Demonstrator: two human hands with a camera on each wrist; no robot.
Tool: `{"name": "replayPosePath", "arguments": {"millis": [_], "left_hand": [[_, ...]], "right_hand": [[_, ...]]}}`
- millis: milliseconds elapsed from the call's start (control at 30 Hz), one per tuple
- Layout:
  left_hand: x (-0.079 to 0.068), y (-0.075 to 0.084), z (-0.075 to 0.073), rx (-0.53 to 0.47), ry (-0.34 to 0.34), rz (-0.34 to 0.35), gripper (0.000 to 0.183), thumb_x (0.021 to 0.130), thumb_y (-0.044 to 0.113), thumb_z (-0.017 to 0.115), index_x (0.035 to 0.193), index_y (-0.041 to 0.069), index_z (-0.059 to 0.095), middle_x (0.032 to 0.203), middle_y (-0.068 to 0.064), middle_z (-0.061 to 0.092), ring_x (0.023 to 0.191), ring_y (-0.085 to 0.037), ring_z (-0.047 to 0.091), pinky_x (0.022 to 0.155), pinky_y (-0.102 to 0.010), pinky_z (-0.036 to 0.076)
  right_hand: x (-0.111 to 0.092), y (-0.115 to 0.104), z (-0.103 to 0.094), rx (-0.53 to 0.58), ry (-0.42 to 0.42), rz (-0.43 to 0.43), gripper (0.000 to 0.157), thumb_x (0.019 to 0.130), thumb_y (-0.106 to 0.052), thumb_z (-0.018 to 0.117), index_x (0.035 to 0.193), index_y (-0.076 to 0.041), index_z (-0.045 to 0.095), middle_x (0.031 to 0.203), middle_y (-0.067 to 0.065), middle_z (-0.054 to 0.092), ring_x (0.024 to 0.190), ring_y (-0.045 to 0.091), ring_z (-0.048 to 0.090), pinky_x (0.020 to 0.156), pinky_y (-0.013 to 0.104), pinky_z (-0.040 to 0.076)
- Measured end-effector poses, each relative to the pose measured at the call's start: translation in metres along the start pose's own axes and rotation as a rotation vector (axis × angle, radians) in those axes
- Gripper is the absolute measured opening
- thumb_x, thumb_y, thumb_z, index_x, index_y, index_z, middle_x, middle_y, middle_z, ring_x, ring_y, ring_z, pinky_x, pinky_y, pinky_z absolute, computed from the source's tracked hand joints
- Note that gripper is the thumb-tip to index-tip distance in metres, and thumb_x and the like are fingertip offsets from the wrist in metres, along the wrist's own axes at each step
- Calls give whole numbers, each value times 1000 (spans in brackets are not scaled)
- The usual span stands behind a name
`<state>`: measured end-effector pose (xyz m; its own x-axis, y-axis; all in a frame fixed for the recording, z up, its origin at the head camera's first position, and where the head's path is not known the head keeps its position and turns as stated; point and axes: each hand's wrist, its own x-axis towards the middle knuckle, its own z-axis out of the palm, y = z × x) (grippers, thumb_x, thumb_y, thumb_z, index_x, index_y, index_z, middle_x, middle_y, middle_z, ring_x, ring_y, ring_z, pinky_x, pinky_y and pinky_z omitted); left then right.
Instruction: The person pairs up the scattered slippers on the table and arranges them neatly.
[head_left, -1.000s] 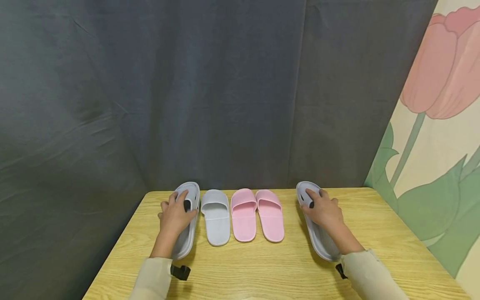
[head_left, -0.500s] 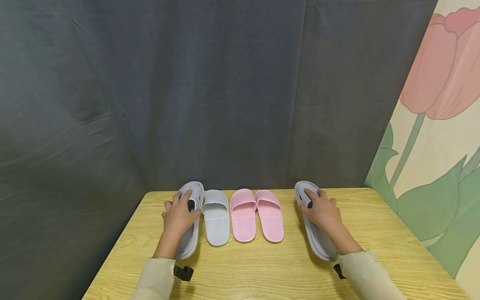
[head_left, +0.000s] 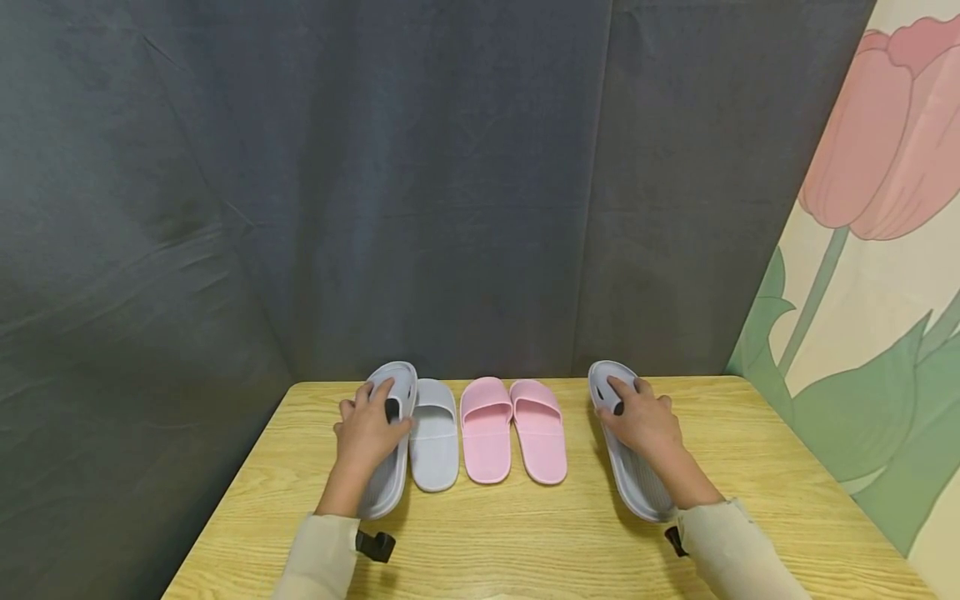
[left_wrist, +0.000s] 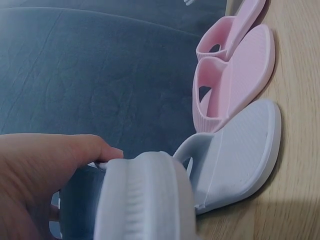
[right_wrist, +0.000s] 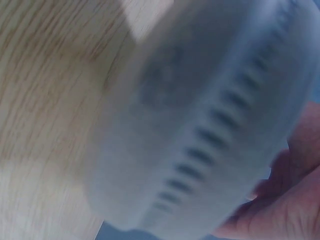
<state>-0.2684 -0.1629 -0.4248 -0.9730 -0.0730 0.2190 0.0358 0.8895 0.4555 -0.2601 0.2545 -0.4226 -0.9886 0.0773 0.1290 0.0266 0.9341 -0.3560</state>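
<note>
A thick-soled grey slipper (head_left: 384, 490) is gripped by my left hand (head_left: 366, 429), thumb at its right side and fingers across the strap. It stands alongside a flat light grey slipper (head_left: 435, 460) and overlaps its left edge in the head view. On the other side my right hand (head_left: 643, 423) holds the matching thick-soled slipper (head_left: 632, 477), which slants with its toe toward the left. In the left wrist view, the held slipper's heel (left_wrist: 150, 200) fills the lower middle. The right wrist view has the other slipper's ridged sole edge (right_wrist: 200, 145), blurred.
Two pink slippers (head_left: 487, 457) stand side by side in the row, toes toward the back. They sit between the light grey slipper and my right hand on the wooden table (head_left: 517, 550). A dark curtain (head_left: 450, 208) hangs behind, and a tulip-painted wall (head_left: 825, 333) rises at the right.
My left hand has moved right with its slipper, bringing it up against the light grey slipper. The right hand and its slipper have shifted very slightly left.
</note>
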Motion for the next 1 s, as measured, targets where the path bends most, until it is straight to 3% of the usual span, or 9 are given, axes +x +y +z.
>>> {"name": "replayPosePath", "arguments": {"millis": [1000], "left_hand": [[-8, 26, 15, -45, 8, 46, 78, 84, 40, 77, 152, 20, 46, 156, -22, 37, 125, -54, 40, 92, -75, 35]], "right_hand": [[-3, -6, -5, 24, -1, 13, 69, 95, -41, 64, 153, -12, 43, 150, 39, 31, 116, 67, 43, 76, 68, 49]]}}
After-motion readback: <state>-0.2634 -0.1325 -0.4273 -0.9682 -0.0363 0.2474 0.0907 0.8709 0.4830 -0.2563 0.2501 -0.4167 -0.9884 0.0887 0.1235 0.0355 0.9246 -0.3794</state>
